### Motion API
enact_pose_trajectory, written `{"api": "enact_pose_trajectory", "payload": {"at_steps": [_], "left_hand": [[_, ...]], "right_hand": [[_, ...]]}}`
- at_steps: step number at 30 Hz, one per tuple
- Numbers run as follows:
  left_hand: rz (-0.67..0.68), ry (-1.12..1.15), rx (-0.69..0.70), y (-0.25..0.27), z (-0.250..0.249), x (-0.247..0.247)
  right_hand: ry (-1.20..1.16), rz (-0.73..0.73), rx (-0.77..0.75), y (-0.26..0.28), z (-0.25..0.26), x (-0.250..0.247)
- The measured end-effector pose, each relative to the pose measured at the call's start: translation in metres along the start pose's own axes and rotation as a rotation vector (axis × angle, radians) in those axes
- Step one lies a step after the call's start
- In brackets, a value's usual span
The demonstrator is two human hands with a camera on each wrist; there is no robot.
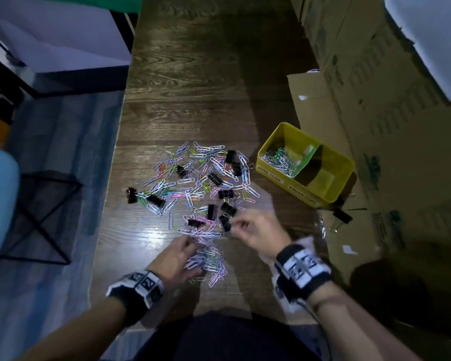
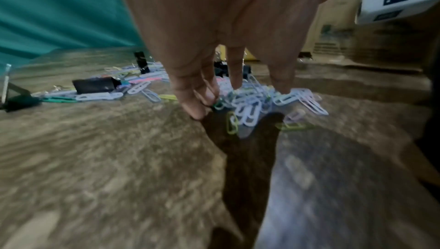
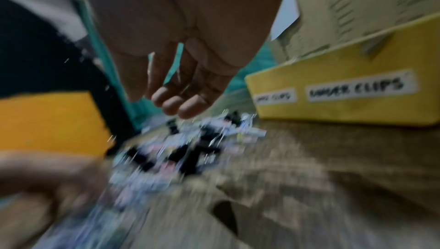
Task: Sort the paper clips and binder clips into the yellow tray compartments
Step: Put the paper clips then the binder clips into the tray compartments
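From the head view, a person is leaning over a dark wooden table (image 1: 182, 82) where paper clips (image 1: 193, 183) and black binder clips (image 1: 228, 208) are lying mixed in one scatter; the yellow tray (image 1: 344, 162) is sitting well apart to the right, its far compartment already holding paper clips while the near one is looking bare. The left hand (image 1: 179, 255) is resting on a bunch of paper clips near the table edge, and the right hand (image 1: 255, 230) is hovering beside the nearest binder clips, blurred. In the left wrist view, the fingers (image 2: 234, 72) are reaching straight down, relaxed, their tips touching the heap (image 2: 257, 102) without curling round anything. In the right wrist view, the fingers (image 3: 171, 100) are hanging loosely curled above the blurred pile, apparently gripping nothing, with the tray's labelled wall (image 3: 352, 87) beside them. The risk, as it looks from here, is raking: clips are lying interlocked, so a hasty scoop could be dragging a binder clip along into the wrong compartment or pushing strays off the near edge.
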State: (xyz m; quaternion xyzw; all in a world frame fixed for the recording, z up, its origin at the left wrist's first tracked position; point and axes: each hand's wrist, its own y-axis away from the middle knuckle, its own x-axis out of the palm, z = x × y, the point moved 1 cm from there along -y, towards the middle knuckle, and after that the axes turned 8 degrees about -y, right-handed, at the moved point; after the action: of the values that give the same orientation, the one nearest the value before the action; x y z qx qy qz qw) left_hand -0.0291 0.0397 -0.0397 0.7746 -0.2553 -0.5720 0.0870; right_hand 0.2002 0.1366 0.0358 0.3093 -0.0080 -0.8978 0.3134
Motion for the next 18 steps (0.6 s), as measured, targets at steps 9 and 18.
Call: {"api": "enact_pose_trajectory", "payload": {"at_steps": [9, 18], "left_hand": [[-0.057, -0.009, -0.017, 0.002, -0.011, 0.015], [-0.111, 0.245, -0.112, 0.001, 0.004, -0.002]], "right_hand": [[0.331, 0.148, 0.269, 0.021, -0.018, 0.128], [0.012, -0.019, 0.441, 0.02, -0.021, 0.12]]}}
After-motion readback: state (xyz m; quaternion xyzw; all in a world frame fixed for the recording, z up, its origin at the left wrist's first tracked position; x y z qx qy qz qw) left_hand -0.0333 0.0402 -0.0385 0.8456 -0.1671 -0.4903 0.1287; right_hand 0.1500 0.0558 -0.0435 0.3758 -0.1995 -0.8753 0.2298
